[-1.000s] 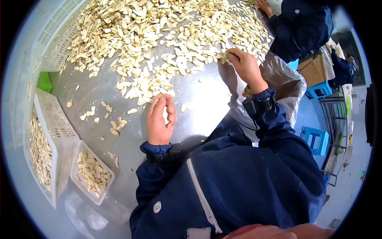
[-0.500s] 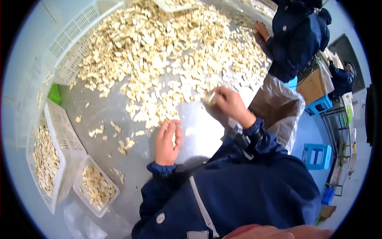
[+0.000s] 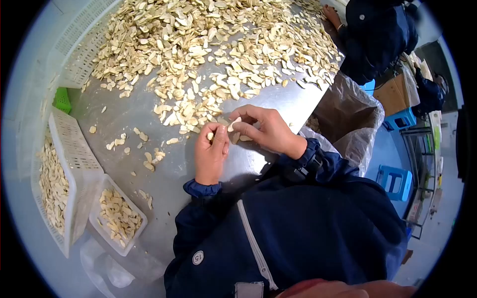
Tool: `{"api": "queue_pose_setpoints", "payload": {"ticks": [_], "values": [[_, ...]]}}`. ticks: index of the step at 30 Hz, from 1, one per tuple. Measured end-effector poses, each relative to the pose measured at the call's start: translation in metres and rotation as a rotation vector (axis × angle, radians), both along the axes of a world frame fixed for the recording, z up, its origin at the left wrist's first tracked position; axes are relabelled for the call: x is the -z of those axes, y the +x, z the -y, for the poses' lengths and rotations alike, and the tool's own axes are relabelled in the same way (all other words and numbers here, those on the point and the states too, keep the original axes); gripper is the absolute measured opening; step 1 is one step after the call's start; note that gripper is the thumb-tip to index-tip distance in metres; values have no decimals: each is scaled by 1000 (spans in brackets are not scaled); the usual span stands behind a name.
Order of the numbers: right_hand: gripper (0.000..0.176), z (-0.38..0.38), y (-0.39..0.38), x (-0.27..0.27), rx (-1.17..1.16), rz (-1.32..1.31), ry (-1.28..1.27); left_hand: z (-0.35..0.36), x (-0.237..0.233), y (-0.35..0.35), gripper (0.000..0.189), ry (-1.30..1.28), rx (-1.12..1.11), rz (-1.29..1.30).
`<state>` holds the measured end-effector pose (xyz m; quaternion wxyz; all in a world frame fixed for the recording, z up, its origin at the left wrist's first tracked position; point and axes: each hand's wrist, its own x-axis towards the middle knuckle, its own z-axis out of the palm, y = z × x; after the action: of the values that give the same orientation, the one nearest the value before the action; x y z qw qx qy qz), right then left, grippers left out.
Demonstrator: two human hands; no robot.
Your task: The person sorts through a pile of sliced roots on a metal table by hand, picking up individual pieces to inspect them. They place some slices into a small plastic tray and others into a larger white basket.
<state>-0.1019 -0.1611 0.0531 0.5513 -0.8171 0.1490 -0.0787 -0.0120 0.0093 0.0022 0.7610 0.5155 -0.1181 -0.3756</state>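
Note:
My left hand [image 3: 210,156] is closed over the metal table, with a pale dried slice [image 3: 210,136] showing at its curled fingers. Thumb and forefinger of my right hand [image 3: 272,130] pinch another pale slice [image 3: 233,123], right beside the left fingertips. The two hands are almost touching. Just beyond them spreads a large heap of pale, flat, oblong dried slices [image 3: 174,54], whose exact kind I cannot make out. A few loose slices lie under my right fingers.
At left stand a white perforated basket [image 3: 82,171] of slices and a small white tray [image 3: 145,226] with more. A green container [image 3: 62,100] sits behind. A plastic-lined bin [image 3: 365,124] stands at the table's right edge. A co-worker's hand [image 3: 332,16] rests near the heap. Blue stools [image 3: 395,182] are on the floor.
My right hand has moved left from the table's right side to meet my left hand. My left hand has risen slightly toward the heap. The camera view has shifted a little.

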Motion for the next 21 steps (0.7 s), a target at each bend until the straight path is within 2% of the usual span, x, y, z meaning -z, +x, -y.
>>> {"api": "queue_pose_setpoints", "payload": {"ticks": [4, 7, 11, 13, 15, 16, 18, 19, 21], "values": [[25, -1, -1, 6, 64, 4, 99, 0, -5, 2, 17, -11, 7, -56], [28, 0, 3, 19, 89, 74, 270, 2, -12, -1, 18, 20, 38, -46], [33, 6, 4, 14, 66, -31, 396, 2, -6, 0, 17, -17, 20, -78], [32, 0, 6, 21, 74, 52, 426, 0, 2, -1, 15, -25, -35, -67], [30, -2, 3, 14, 23, -48, 310, 7, 3, -2, 13, -24, -70, -65], [28, -6, 3, 16, 44, 8, 327, 4, 3, -1, 12, -10, -88, -69], [28, -5, 1, 9, 42, -42, 230, 6, -4, -2, 12, 2, -128, -80], [27, -4, 0, 6, 31, -81, 198, 6, -3, -1, 12, -16, -87, -77], [27, -2, -5, 6, -34, 4, 148, 4, 1, 1, 13, -45, -16, -70]]}}
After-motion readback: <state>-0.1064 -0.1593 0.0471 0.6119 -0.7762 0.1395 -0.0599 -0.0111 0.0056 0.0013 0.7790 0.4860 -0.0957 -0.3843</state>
